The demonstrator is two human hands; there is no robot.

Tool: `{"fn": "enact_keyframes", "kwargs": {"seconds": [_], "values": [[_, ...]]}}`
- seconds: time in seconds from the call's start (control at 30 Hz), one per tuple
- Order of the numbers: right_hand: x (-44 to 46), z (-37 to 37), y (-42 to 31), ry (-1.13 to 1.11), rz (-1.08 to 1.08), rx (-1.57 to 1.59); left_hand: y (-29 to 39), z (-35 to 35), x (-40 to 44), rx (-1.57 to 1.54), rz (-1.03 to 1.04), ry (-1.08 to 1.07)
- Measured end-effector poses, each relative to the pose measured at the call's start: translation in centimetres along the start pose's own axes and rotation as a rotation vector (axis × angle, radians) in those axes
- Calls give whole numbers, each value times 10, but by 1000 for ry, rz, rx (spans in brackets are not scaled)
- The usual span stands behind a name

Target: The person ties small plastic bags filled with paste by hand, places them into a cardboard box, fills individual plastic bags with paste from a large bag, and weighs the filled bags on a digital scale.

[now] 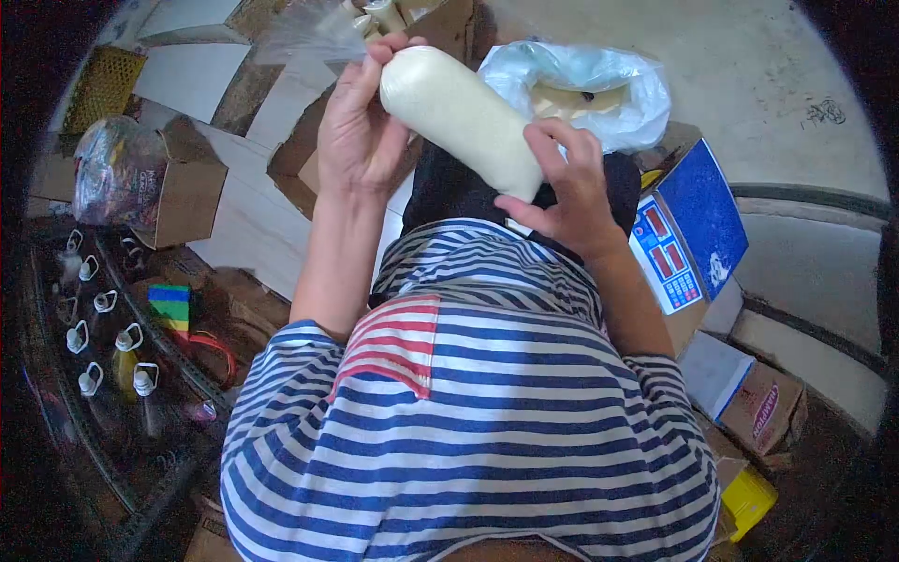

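Observation:
A filled clear plastic bag (459, 117), plump and cylinder-shaped with pale cream contents, is held slantwise over my lap. What exactly fills it I cannot tell. The fingers of my left hand (354, 140) are closed at its upper left end, where the thin film of the bag's neck trails off to the left. My right hand (573, 187) grips the lower right end between thumb and fingers. Just beyond it stands a large open white plastic sack (651, 98) with pale material inside.
At right are a blue digital scale (670, 258) and a cardboard box (773, 412). Several capped bottles (126, 337) stand at lower left, near a box (192, 192) beside a wrapped bundle (117, 178). Similar filled bags (382, 14) lie at the top.

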State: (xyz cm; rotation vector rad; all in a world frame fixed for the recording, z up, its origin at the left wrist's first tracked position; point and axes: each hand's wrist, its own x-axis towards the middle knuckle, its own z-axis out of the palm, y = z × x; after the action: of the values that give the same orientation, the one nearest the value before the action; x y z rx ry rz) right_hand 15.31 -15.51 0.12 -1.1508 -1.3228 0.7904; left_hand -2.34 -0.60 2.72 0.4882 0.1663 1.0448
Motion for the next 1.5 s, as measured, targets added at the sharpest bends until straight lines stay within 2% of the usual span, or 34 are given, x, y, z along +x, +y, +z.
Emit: {"fn": "enact_keyframes", "kwargs": {"seconds": [0.13, 0.2, 0.23, 0.27, 0.33, 0.37, 0.4, 0.47, 0.53, 0.6, 0.63, 0.67, 0.73, 0.8, 0.87, 0.9, 0.97, 1.0, 1.07, 1.13, 1.2, 1.3, 1.33, 1.4, 1.5], "values": [[0, 12, 26, 101, -91, -149, -1, -2, -3, 98, 16, 5], [4, 17, 43, 16, 608, 1137, -4, -6, -5, 138, -4, -9], [2, 21, 49, -161, 601, 1241, -4, -8, -4, 178, -17, -28], [2, 23, 54, -167, 601, 1239, -2, -13, -1, 178, -11, -29], [0, 32, 63, -92, 435, 1092, 4, -24, 0, 372, -63, 53], [-7, 39, 74, 142, 441, 819, 3, -28, -1, 371, -56, 56], [-12, 37, 84, 138, 446, 819, 1, -32, -4, 428, -118, 91], [-16, 30, 93, -98, 347, 263, -9, -38, -12, 483, -185, 124], [-18, 25, 88, -44, 296, 206, -28, -45, -24, 863, -58, -12], [-11, 5, 59, 12, 540, -3, -42, -62, -32, 1369, 286, -426], [-9, 0, 47, -2, 731, 237, -45, -51, -37, 1410, 315, -462], [-5, -5, 34, -153, 923, 640, -49, -43, -37, 1406, 396, -562], [0, -1, 2, -430, 1079, 1034, -60, -37, -39, 1464, 446, -660], [-9, 14, -17, -369, 1076, 948, -66, -34, -42, 1489, 412, -666], [-15, 17, -22, -315, 1074, 863, -66, -34, -43, 1526, 500, -789], [-17, 15, -20, -230, 1038, 799, -65, -34, -44, 1561, 495, -767], [-11, 8, -27, -147, 898, 347, -60, -36, -40, 1592, 487, -731], [-9, 4, -27, -149, 901, 351, -57, -37, -40, 1615, 475, -702], [1, -9, -23, -311, -269, -898, -54, -36, -36, 1601, 445, -691], [15, -23, -31, -364, -301, -877, -51, -42, -30, 1514, 348, -668], [31, -37, -35, -530, -354, -1037, -51, -46, -24, 1496, 355, -660], [46, -51, -27, -493, -486, -1169, -51, -46, -21, 1511, 261, -642], [49, -53, -27, -491, -488, -1171, -50, -45, -20, 1512, 265, -644], [52, -56, -28, -364, -629, -1333, -49, -42, -19, 1574, 351, -657], [41, -50, -35, -312, -670, -1359, -38, -34, -10, 1659, 350, -653]]}}
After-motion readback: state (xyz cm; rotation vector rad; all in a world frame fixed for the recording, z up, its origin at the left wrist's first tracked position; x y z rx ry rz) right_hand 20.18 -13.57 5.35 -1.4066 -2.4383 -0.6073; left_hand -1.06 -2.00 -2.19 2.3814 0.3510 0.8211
